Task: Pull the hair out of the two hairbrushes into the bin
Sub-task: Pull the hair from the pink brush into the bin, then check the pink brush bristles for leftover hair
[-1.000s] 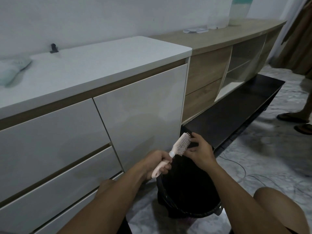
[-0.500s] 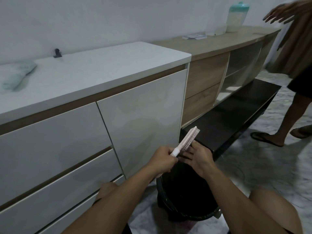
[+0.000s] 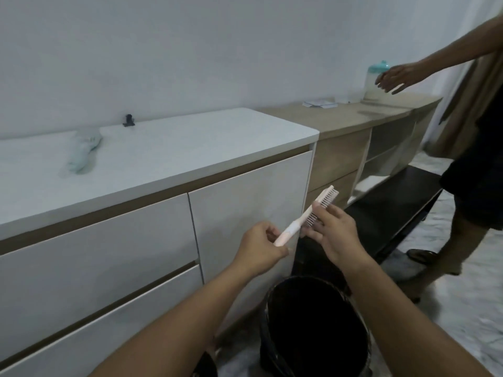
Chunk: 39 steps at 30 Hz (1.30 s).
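Observation:
A pale pink hairbrush point(image 3: 321, 205) is held up in front of the white cabinet, tilted with its bristle head toward the upper right. My left hand point(image 3: 261, 247) grips its handle near the end. My right hand point(image 3: 336, 235) lies against the bristles, fingers spread over the lower half of the head; whether it pinches any hair I cannot tell. A black round bin point(image 3: 275, 300) stands on the floor right below both hands, its inside dark. Only one hairbrush is in sight.
A white cabinet point(image 3: 245, 213) with drawers fills the left. On its top lie a pale blue cloth point(image 3: 81, 151) and a small black clip point(image 3: 128, 121). A low black bench point(image 3: 394, 202) runs behind the bin. Another person point(image 3: 473, 170) stands at right, hand by a teal-lidded jar point(image 3: 377, 80).
My hands and the brush sit higher above the bin in the view. The brush has turned edge-on, my right hand slid along the bristles, and the other person has stepped closer, arm stretched out.

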Each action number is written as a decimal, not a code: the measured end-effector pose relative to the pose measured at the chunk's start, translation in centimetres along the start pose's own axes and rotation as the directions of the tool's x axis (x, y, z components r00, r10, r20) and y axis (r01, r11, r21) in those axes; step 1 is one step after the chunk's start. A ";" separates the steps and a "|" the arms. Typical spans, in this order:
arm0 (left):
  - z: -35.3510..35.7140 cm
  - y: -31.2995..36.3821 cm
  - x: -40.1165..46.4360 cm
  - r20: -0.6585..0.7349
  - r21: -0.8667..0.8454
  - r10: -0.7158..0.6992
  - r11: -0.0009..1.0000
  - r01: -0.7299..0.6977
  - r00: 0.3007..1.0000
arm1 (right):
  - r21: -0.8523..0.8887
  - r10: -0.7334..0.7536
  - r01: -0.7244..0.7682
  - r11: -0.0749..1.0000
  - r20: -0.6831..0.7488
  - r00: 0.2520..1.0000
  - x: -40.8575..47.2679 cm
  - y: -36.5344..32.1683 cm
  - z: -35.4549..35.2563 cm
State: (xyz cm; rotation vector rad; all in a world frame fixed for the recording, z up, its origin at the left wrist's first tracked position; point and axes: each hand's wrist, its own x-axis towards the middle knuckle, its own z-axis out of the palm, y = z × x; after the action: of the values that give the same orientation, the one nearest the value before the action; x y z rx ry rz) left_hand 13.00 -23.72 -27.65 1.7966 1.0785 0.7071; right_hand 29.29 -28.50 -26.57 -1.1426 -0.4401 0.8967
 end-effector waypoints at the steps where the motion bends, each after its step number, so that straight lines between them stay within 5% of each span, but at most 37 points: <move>1: -0.9 0.4 0.1 -0.030 0.021 0.031 0.999 -0.030 0.999 | -0.005 -0.030 0.029 1.000 -0.033 0.999 0.1 -1.4 1.1; 8: -7.8 4.8 0.2 -0.307 0.094 0.196 0.980 -0.175 0.931 | -0.227 -0.314 0.300 0.926 -0.025 0.949 -0.5 -8.4 11.0; 17: -15.3 7.9 1.5 -0.405 0.147 0.250 0.967 -0.207 0.880 | -0.331 -0.453 0.492 0.805 0.192 0.870 1.2 -10.4 22.4; 39: -26.9 2.7 4.4 -0.492 0.376 0.193 0.927 0.007 0.849 | -0.521 -0.207 0.383 0.763 0.366 0.908 7.0 -1.9 37.4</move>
State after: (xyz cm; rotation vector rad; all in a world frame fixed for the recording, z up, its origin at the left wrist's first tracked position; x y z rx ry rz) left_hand -5.64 -9.63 -13.42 2.0388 1.5733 1.1664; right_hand 7.57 -1.10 -11.45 -1.4475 -1.1752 0.6525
